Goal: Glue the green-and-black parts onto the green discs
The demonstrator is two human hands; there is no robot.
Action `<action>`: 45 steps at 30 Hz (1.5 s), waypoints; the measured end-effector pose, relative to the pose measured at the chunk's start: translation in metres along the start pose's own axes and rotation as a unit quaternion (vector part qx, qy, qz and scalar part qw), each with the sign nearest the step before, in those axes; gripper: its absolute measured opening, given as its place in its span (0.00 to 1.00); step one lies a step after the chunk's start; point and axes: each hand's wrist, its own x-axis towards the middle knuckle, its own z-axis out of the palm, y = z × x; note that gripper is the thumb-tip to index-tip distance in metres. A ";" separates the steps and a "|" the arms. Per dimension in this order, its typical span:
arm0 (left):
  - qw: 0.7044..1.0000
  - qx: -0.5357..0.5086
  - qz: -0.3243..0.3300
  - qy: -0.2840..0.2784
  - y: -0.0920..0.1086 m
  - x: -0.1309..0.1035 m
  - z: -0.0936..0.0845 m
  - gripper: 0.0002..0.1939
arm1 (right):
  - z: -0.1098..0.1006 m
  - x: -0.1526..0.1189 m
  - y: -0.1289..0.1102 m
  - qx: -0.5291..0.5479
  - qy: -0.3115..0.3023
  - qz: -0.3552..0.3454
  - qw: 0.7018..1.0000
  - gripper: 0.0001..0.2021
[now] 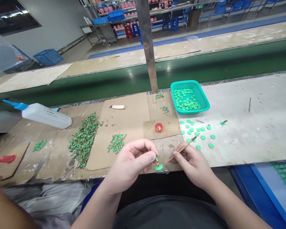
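My left hand (139, 159) pinches a tiny green and gold piece (157, 160) between thumb and fingertips. Below the piece, a green disc (159, 167) hangs at its lower end, near the table's front edge. A thin wooden paintbrush (184, 147) is gripped in my right hand (190, 160), its dark tip pointing up and away to the right. Green discs (203, 137) with small central marks lie scattered beyond that hand. Just beyond my hands, a small red cup (158, 127) sits on a cardboard piece. Left of it lies a small group of green and gold pieces (116, 143).
A turquoise basket (202, 106) holds many green discs. A large heap of green pieces (83, 140) and a white bottle (46, 116) with a blue nozzle are at left. A metal post (147, 47) rises behind the table. Someone else's arm (4, 203) shows at lower left.
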 end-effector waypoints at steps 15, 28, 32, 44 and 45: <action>0.998 0.060 0.015 0.024 0.009 -0.001 0.012 0.22 | 0.002 0.001 0.011 -0.004 -0.002 -0.036 0.999 0.19; 0.888 0.376 0.240 0.114 -0.072 0.020 -0.003 0.06 | -0.003 0.006 0.012 -0.046 0.005 -0.110 0.993 0.10; 0.876 0.394 0.255 0.110 -0.084 0.019 -0.005 0.05 | -0.007 0.013 0.009 -0.088 -0.013 -0.141 0.986 0.09; 0.849 0.429 0.293 0.099 -0.086 0.019 -0.005 0.06 | -0.006 0.026 0.006 -0.229 -0.066 -0.264 0.935 0.09; 0.846 0.432 0.297 0.098 -0.086 0.019 -0.006 0.06 | -0.006 0.026 0.005 -0.230 -0.066 -0.264 0.934 0.08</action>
